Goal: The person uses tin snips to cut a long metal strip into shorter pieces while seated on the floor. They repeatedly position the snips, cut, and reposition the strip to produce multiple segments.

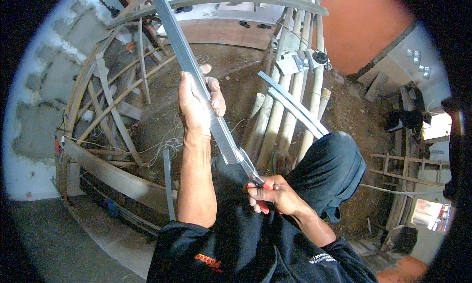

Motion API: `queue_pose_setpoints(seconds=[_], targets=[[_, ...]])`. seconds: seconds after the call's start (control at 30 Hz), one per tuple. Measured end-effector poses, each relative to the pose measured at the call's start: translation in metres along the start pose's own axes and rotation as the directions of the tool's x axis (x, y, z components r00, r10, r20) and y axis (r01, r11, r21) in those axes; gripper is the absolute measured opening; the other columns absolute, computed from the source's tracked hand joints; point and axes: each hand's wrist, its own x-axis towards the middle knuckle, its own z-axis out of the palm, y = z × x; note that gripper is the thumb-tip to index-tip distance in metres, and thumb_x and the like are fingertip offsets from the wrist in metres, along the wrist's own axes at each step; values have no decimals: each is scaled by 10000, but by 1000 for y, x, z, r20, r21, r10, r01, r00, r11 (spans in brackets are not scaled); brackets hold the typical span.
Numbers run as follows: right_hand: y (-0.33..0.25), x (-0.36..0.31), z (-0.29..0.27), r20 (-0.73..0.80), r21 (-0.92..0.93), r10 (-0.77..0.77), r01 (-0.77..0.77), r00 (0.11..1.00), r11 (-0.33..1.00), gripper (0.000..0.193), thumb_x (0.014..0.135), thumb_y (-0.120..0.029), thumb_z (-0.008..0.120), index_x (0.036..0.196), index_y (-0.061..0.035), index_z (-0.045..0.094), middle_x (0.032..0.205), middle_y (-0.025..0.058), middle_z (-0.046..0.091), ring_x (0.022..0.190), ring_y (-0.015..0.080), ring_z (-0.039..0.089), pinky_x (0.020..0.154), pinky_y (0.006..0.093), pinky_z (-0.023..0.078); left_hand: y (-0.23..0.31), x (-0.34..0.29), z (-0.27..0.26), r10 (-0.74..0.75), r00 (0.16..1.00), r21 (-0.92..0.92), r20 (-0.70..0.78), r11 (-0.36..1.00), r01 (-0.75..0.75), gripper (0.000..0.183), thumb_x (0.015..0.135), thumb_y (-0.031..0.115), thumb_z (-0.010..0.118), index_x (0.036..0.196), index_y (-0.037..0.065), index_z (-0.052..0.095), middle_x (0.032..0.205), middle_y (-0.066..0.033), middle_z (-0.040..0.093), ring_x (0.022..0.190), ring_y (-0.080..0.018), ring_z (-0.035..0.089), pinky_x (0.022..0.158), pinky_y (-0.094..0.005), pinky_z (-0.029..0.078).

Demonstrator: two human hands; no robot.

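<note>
A long, silvery metal channel point(178, 37) slants from the upper left down toward my chest. My left hand point(196, 106) is wrapped round it partway along, thumb on one side and fingers on the other. Red-handled tin snips point(252, 175) are gripped in my right hand point(280, 194), low in front of my body. Their blades meet the right-hand edge of the channel's near end; how far they are parted I cannot tell. Two more light metal strips point(295, 108) lie beyond my raised right knee point(327, 170), over bamboo poles.
Thick bamboo poles point(290, 86) run away from me, with a white and grey device point(295, 62) on them. Crossed timber and poles point(115, 101) stand at left. Loose pale cord point(164, 140) lies on the dirt floor point(236, 69). A wooden ladder point(405, 167) is at right.
</note>
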Motion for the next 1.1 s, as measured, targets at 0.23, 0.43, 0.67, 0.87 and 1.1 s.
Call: queue_pose_setpoints(seconds=[0.23, 0.43, 0.67, 0.87, 1.1], targets=[[4, -4, 4, 70, 57, -10, 5, 997, 998, 153, 962, -152, 641, 964, -1, 617, 707, 76, 630, 530, 124, 566, 443, 262, 429, 3, -1, -2, 94, 960, -376, 265, 927, 13, 404, 1072, 400, 344, 1186, 46, 501, 711, -44, 552, 378, -88, 408, 292, -230, 324], [4, -5, 5, 169, 83, -47, 33, 985, 996, 156, 968, -158, 638, 959, -3, 616, 723, 83, 637, 512, 127, 563, 468, 272, 443, 2, 2, -3, 165, 886, -608, 433, 779, 152, 403, 1077, 366, 358, 1204, 18, 517, 716, -55, 561, 380, -75, 422, 320, -222, 337], [1, -4, 6, 237, 98, -52, 30, 970, 995, 160, 966, -159, 636, 937, -3, 612, 718, 82, 635, 502, 140, 565, 486, 299, 455, 0, 6, -4, 196, 853, -707, 484, 663, 248, 396, 1064, 326, 401, 1157, -20, 569, 710, -71, 566, 384, -90, 429, 317, -217, 395], [-7, -2, 12, 1, -620, -281, 221, 960, 753, 241, 914, -220, 660, 996, 3, 619, 675, 138, 612, 594, 274, 628, 557, 409, 478, 5, 8, -11, 233, 887, -661, 399, 743, 103, 399, 1063, 350, 405, 1125, -6, 575, 701, -70, 577, 379, -90, 422, 313, -219, 388], [-9, 0, 12, -95, -773, -359, 159, 928, 614, 262, 892, -242, 648, 943, 13, 612, 669, 224, 608, 618, 421, 633, 588, 491, 492, 6, -3, -8, 194, 957, -433, 213, 897, -86, 397, 1053, 427, 399, 1095, 54, 528, 680, -47, 573, 362, -85, 397, 300, -222, 339]])
